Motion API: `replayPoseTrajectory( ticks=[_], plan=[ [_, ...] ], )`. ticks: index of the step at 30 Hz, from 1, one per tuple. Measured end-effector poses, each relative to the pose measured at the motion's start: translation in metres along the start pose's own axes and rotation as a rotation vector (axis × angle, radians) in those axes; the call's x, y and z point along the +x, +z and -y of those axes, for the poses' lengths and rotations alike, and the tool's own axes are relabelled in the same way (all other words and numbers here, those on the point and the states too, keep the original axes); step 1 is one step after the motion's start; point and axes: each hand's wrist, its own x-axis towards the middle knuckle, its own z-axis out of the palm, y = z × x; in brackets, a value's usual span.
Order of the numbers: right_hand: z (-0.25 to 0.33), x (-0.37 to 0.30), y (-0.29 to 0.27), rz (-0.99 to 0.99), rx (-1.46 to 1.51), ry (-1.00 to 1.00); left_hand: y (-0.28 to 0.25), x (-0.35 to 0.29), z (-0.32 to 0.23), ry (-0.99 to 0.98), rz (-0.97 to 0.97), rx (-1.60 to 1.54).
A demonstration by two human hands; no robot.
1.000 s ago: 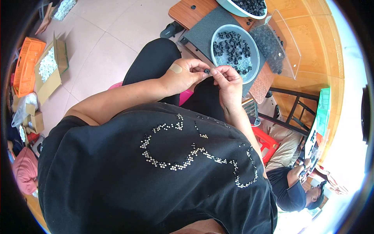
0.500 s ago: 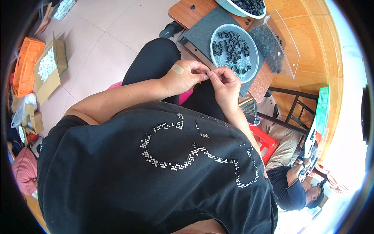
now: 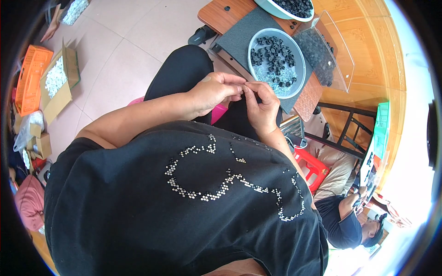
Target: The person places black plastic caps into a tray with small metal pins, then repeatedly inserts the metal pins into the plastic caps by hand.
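Note:
Above my lap, my left hand [image 3: 214, 92] and my right hand [image 3: 262, 102] meet at the fingertips. Both are closed in a pinch, thumbs against forefingers. Whatever sits between the fingertips is too small and too hidden to name. Just beyond my right hand, a round light-coloured basin [image 3: 301, 69] stands on a dark grey mat [image 3: 235, 39]. In the basin lie many small black round parts [image 3: 276, 53] and a layer of thin, clear or silvery pieces [image 3: 269, 76].
A second basin [image 3: 276, 13] of black parts stands at the far edge of the brown table [image 3: 214, 16]. Beside it is a clear plastic box [image 3: 343, 60]. A cardboard box [image 3: 71, 69] and an orange crate [image 3: 34, 78] sit at left. A red stool [image 3: 317, 168] and another person [image 3: 343, 221] are at right.
My right hand has turned and shifted slightly left and down. My left hand has rotated a little, its fingers now straighter. The fingertips still meet.

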Motion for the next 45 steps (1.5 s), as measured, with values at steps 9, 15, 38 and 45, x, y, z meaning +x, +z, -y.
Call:
replayPoseTrajectory(
  ticks=[9, 15, 38, 45],
  plan=[
    [-0.037, 0.032, -0.014, 0.042, -0.193, 0.144, -0.010, 0.005, -0.003, -0.055, -0.028, -0.039],
    [-0.097, 0.061, -0.025, 0.269, -0.395, 0.098, -0.016, 0.011, 0.000, -0.158, -0.065, -0.006],
    [0.001, 0.027, -0.013, 0.289, 0.031, 0.235, -0.019, 0.014, -0.001, -0.104, 0.038, -0.203],
    [0.001, 0.011, -0.011, 0.153, 0.086, 0.261, -0.014, 0.008, -0.005, -0.091, 0.122, -0.302]
  ],
)
